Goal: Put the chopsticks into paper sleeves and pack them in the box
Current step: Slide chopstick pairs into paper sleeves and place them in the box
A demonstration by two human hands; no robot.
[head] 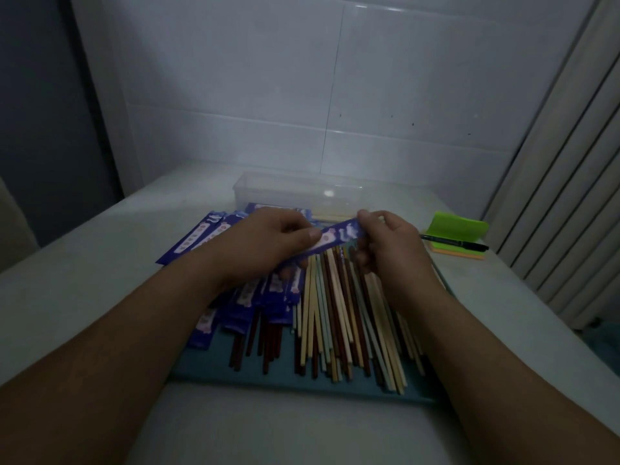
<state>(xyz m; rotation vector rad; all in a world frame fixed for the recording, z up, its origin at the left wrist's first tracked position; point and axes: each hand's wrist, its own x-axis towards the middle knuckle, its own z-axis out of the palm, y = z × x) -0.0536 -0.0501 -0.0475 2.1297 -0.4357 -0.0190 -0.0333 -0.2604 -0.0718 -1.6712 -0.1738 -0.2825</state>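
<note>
**Holding one blue sleeve above the chopstick tray**

Dim light, colours muted. The left hand (268,239) pinches a blue paper sleeve (337,237) near its middle. The thumb lies flat on top and the fingers curl beneath, mostly hidden by the sleeve. The right hand (385,245) pinches the sleeve's 3 o'clock end between thumb and forefinger. Its lower fingers curl toward the palm; whether they grip anything else cannot be told. The sleeve slants, right end higher in view, above the tray and touching only the hands. Its left end is covered by the left hand. Whether chopsticks are inside it: cannot tell.

Loose chopsticks (335,317), pale, brown and grey-green, fan across the teal tray (268,379) from centre to 4 o'clock. Their far tips vanish under both hands. A heap of blue sleeves (204,238) fills the tray from 8 to 11 o'clock, partly under the left forearm. Dark chopstick ends (255,337) stick out of the nearer sleeves at 7 o'clock; count unreadable.

A clear plastic box (295,191) stands at 12 o'clock, just beyond the tray, with a glare spot on it. Its contents are hard to make out through the walls. A pale strip shows along its near side.

At 2 o'clock a green sticky-note pad (461,224) sits on an orange pad (459,256), with a black marker (453,244) lying across. Everything is on a pale table (302,431).
</note>
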